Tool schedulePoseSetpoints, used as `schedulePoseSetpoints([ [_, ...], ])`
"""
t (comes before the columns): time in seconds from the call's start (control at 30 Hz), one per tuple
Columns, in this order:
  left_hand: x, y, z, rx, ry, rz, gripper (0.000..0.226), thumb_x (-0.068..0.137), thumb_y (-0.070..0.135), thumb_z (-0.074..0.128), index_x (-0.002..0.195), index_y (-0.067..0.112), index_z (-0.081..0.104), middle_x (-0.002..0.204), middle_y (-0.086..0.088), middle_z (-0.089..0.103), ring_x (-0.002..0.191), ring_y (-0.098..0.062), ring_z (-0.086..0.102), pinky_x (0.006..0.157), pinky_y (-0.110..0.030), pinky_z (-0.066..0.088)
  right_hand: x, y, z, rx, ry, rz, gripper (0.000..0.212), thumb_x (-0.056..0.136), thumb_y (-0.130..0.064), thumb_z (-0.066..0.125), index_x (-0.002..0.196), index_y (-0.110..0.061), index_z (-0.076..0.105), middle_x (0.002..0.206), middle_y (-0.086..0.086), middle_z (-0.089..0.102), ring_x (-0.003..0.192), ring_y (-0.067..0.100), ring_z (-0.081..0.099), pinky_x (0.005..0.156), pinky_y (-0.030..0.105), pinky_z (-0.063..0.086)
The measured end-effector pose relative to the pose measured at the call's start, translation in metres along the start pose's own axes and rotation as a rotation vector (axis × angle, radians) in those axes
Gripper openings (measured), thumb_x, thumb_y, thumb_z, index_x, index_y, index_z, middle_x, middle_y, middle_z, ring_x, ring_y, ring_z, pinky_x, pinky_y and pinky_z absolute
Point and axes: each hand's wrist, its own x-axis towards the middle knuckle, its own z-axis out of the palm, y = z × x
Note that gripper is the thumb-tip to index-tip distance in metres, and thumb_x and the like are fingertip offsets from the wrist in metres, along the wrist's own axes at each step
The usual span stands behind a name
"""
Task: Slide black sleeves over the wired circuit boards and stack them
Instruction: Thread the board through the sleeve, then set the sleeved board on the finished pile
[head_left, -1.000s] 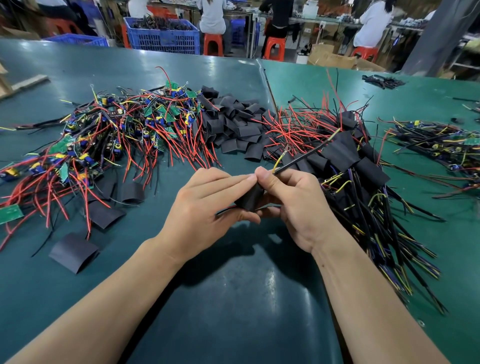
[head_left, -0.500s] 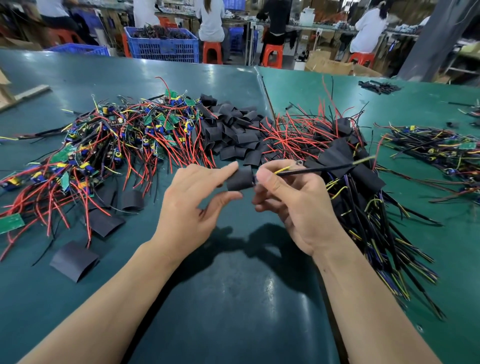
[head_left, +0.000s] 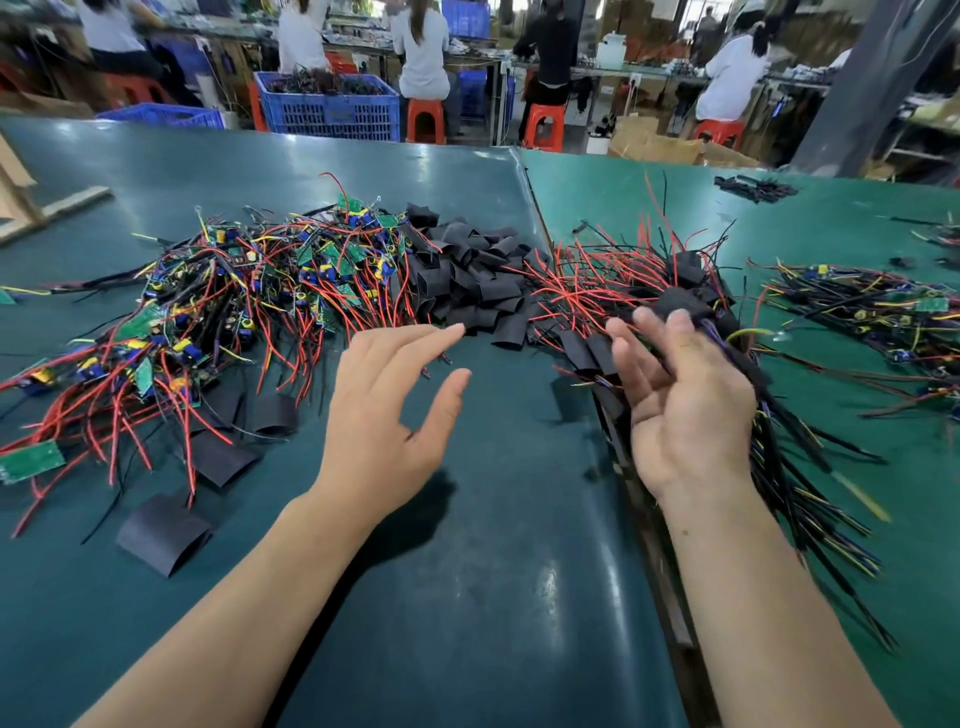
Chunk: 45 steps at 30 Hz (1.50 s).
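My left hand (head_left: 392, 410) hovers over the dark green table (head_left: 467, 597), fingers straight and spread, holding nothing. My right hand (head_left: 680, 410) is at the right with its palm turned inward and fingers extended, holding nothing. Just past its fingertips a sleeved board (head_left: 681, 305) lies on top of the stack of sleeved boards (head_left: 779, 431), whose black and yellow wires fan toward me. A heap of empty black sleeves (head_left: 467, 280) lies ahead at centre. The tangle of bare circuit boards (head_left: 270, 291) with red wires fills the left.
Loose flat sleeves (head_left: 163, 532) lie at the near left. A second bundle of wired boards (head_left: 883, 312) sits on the lighter green table at the far right. A blue crate (head_left: 332, 111) and seated people are beyond the far edge.
Both hands held one sleeved board together at centre. Now they have let go and moved apart; the right hand swung right over the stack, and the sleeved board lies there.
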Motion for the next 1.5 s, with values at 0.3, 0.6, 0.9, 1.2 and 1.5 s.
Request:
schedulePoseSetpoints([
  [0.3,-0.001,-0.004,0.003,0.038,-0.128,-0.107,0.017,0.090,0.018,0.064,0.100,0.009,0.074,0.096,0.002,0.070,0.091,-0.025,0.057,0.085,-0.048,0.047,-0.003,0.012,-0.001,-0.353,-0.092,0.026,0.012,0.093,-0.009,0.060,0.083,-0.010,0.067,0.064,0.001,0.067,0.050,0.014,0.064,0.039,0.020,0.047],
  [0.6,0.000,-0.025,0.000,0.452,-0.103,-0.420,0.021,0.086,0.025,0.071,0.105,0.016,0.074,0.107,-0.007,0.067,0.106,-0.036,0.053,0.086,-0.045,0.038,-0.026,0.058,-0.009,-1.070,-0.566,-0.306,0.023,0.097,-0.029,0.059,0.081,-0.015,0.068,0.065,0.001,0.065,0.056,0.015,0.058,0.058,0.039,0.052],
  [0.9,-0.004,-0.052,-0.009,0.669,-0.300,-0.775,0.028,0.095,0.028,0.052,0.110,0.013,0.070,0.123,-0.009,0.063,0.120,-0.036,0.043,0.095,-0.046,0.033,-0.022,0.063,-0.009,-1.162,-0.591,-0.185,0.027,0.097,-0.035,0.058,0.079,-0.018,0.070,0.061,-0.004,0.066,0.056,0.009,0.057,0.063,0.034,0.052],
  [1.2,0.005,-0.068,-0.011,0.685,-0.219,-0.798,0.020,0.092,0.023,0.058,0.106,0.013,0.070,0.102,-0.015,0.069,0.113,-0.037,0.046,0.089,-0.045,0.032,-0.019,0.066,-0.010,-1.158,-0.588,-0.180,0.027,0.096,-0.035,0.059,0.077,-0.019,0.069,0.059,-0.006,0.065,0.054,0.008,0.057,0.061,0.033,0.052],
  [1.5,0.006,-0.057,-0.002,0.529,-0.226,-0.494,0.032,0.092,0.032,0.066,0.123,0.025,0.068,0.114,-0.004,0.071,0.113,-0.034,0.049,0.090,-0.044,0.032,-0.020,0.071,-0.007,-1.217,-0.601,-0.238,0.032,0.096,-0.036,0.059,0.074,-0.014,0.068,0.059,0.002,0.065,0.057,0.022,0.059,0.063,0.041,0.052],
])
